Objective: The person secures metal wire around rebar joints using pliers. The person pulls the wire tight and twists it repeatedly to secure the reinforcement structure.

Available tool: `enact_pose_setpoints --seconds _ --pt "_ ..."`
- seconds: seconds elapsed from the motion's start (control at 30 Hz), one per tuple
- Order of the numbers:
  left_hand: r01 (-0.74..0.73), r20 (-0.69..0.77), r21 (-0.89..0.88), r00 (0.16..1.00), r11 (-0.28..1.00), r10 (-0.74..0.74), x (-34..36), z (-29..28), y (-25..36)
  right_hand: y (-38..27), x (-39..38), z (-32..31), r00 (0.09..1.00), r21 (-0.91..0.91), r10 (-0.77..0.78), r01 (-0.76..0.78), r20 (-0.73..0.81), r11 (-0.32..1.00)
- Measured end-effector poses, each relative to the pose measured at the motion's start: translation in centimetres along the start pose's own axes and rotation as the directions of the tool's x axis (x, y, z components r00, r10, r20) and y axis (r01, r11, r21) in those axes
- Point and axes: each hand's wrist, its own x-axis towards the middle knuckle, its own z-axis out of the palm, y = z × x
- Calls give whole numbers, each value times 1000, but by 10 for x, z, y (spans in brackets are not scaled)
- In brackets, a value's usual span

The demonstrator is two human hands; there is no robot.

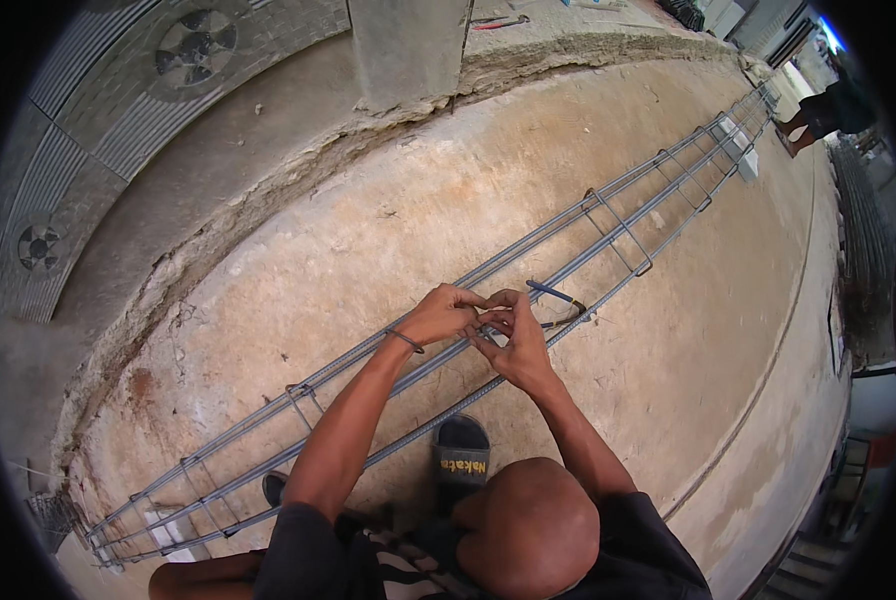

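A long cage of steel reinforcing bars (608,235) runs diagonally across the floor, with square wire stirrups (703,205) along it. Over its middle, my left hand (446,315) and my right hand (513,342) meet, fingertips pinched close together. Whatever they grip is too small or hidden to name. A dark band (405,342) circles my left wrist. Just right of my right hand is a pair of pincers (558,293) with dark blue handles, against the near bar; whether that hand touches it, I cannot tell.
Pale blocks (740,150) lie under the cage's far end and others (176,532) under its near-left end. A person (818,112) stands at the far right. A concrete column (408,50) rises beyond a broken concrete edge (318,165). My sandal (461,435) is beside the cage.
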Motion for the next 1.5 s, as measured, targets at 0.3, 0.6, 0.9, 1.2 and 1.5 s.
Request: enact_pose_setpoints --seconds 0.3,0.6,0.9,1.2,1.5 --pt "-40 166 464 985 885 -43 16 -8 34 18 -16 -3 969 -54 -168 161 -183 986" --pt "-80 -146 398 978 914 150 13 6 5 -5 -18 -5 999 -545 4 -30 -49 838" --pt "-140 -249 434 931 890 267 15 11 -4 4 -17 27 989 -604 -18 -74 -145 794" --pt "-384 -660 -295 744 875 104 -25 67 -60 23 -3 -17 998 -447 53 -62 -32 893" --pt "-409 -132 836 498 366 857 -30 79 -34 18 103 -37 567 -441 97 510 818 738"
